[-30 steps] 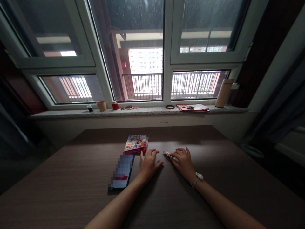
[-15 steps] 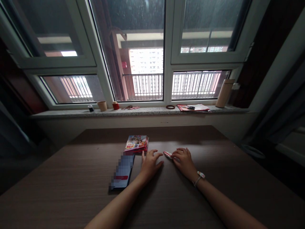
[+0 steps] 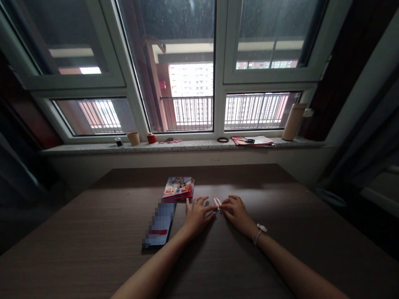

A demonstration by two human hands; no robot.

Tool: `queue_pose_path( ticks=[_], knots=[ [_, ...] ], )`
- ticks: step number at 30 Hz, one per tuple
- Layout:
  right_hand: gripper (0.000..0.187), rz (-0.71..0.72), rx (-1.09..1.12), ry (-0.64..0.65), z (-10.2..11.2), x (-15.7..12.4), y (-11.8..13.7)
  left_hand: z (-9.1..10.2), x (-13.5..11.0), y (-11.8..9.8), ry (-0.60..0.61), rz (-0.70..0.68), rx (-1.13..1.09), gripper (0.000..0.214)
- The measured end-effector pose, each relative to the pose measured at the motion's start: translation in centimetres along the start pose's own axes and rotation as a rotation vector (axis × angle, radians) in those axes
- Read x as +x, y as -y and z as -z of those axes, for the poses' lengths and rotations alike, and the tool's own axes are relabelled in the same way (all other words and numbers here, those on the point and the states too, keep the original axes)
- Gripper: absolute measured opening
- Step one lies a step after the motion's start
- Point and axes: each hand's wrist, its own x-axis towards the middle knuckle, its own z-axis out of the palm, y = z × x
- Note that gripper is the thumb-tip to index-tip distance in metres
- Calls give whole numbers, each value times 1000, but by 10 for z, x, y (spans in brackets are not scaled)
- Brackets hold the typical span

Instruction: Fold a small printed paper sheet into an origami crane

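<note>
Both of my hands rest on a dark wooden table (image 3: 93, 249). My right hand (image 3: 237, 212) pinches a small folded red-and-white paper piece (image 3: 217, 202) at its fingertips, and a bracelet sits on that wrist. My left hand (image 3: 196, 215) lies beside it, fingers partly spread, its thumb reaching to the paper piece. Just beyond the left hand lies a stack of colourful printed leaflets (image 3: 178, 187). A long dark flat object (image 3: 160, 224), blurred out, lies to the left of that hand.
A stone window sill (image 3: 187, 145) runs behind the table with a paper cup (image 3: 134, 138), a small red pot (image 3: 151, 138), a ring-shaped bracelet (image 3: 222, 140), papers with scissors (image 3: 251, 141) and a tall beige flask (image 3: 293, 121). Windows above look out on balconies.
My right hand has brought the paper piece left toward my left hand, and the left thumb has come over to meet it. The paper now stands more upright.
</note>
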Motion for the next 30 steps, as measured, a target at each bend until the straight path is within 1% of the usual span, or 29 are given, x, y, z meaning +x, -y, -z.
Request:
queue_pose_path(
  ticks=[5,8,13,16,21,23,27,30],
  knots=[
    [17,-69,91,15,1,2,-3,1,2,1,-14,22,-32,21],
    [14,-100,110,-5,1,2,-1,1,3,0,-26,31,-51,15],
    [11,-102,77,-21,-2,3,2,0,8,-4,-36,47,-77,12],
    [15,-108,29,-20,-5,4,1,0,10,-8,-28,95,-100,10],
    [25,-138,-30,-33,-10,6,-5,2,9,-13,-18,177,-166,14],
    [27,-137,-39,-31,-11,6,-7,1,8,-12,-34,188,-186,18],
    [28,-150,-44,-11,-11,5,-7,-2,9,-9,-49,223,-200,32],
    [28,-156,-33,-8,-10,5,-6,-4,10,-7,-34,232,-201,31]
  ],
)
